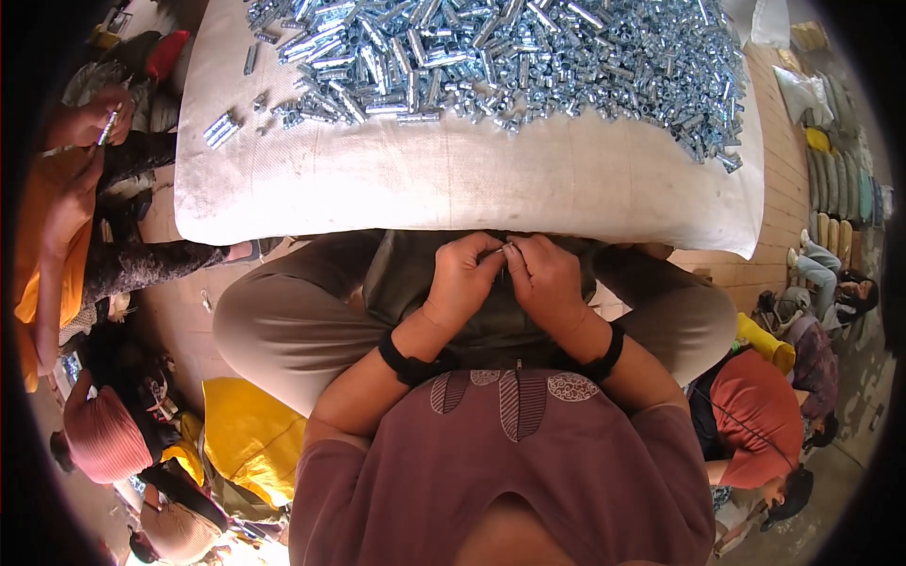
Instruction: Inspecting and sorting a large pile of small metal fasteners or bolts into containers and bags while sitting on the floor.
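Note:
Just in front of the near edge of the white woven cloth, my two hands meet over my lap. My left hand is closed, thumb and fingertips pinched together. Fingertip to fingertip with it, my right hand is closed in a similar pinch. Whatever lies between them is too small and too covered to make out. Beyond the hands, a big heap of shiny bluish-silver metal sleeves spreads over the cloth, with longer tubes and shorter pieces mixed. A few joined sleeves lie apart at the left.
At the left, a co-worker in orange holds a metal piece in their hands. A yellow sack lies at the lower left. Other people sit behind on both sides, including one in a red shirt. Filled sacks are stacked far right.

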Tool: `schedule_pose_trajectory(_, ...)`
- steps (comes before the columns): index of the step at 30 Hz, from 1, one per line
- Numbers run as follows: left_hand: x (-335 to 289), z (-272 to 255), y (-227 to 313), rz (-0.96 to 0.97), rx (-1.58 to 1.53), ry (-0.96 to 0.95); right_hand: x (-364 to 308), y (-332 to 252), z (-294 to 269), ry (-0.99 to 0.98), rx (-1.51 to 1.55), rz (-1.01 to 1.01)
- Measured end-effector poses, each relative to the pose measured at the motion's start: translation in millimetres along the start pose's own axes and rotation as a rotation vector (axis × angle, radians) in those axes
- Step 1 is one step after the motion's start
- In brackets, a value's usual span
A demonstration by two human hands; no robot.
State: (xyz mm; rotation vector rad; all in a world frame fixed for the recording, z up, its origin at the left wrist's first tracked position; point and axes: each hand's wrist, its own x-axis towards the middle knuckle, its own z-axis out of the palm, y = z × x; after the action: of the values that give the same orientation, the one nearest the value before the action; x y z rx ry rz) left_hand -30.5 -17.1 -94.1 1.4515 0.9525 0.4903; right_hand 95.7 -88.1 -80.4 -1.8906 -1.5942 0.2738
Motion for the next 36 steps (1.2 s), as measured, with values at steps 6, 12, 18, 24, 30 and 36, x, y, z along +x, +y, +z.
schedule_pose_trajectory(6, -2, 10, -6, 0.088, 0.13, 0.111, -6, 2, 3, -0.063, -0.093, -0.056)
schedule_pose_trajectory(12, 6, 4, -29, -0.071, 0.854, -0.285, -22, 46, 28, -0.441, -0.154, -0.051)
schedule_pose_trajectory(18, -12, 13, -59, -0.196, 0.936, -0.775, -44, 74, 40, -0.828, -0.128, -0.1)
schedule_pose_trajectory(24, -27, 25, -63, -0.319, 0.769, -1.141, -47, 84, 21, -1.315, -0.196, 0.107)
schedule_pose_trajectory(30, -32, 23, -60, -0.229, 0.812, -1.177, -56, 89, 12, -1.09, -0.203, 0.012)
schedule_pose_trajectory(36, -25, 20, -36, -0.244, 0.826, -1.277, -55, 87, 14, -1.191, -0.423, 0.031)
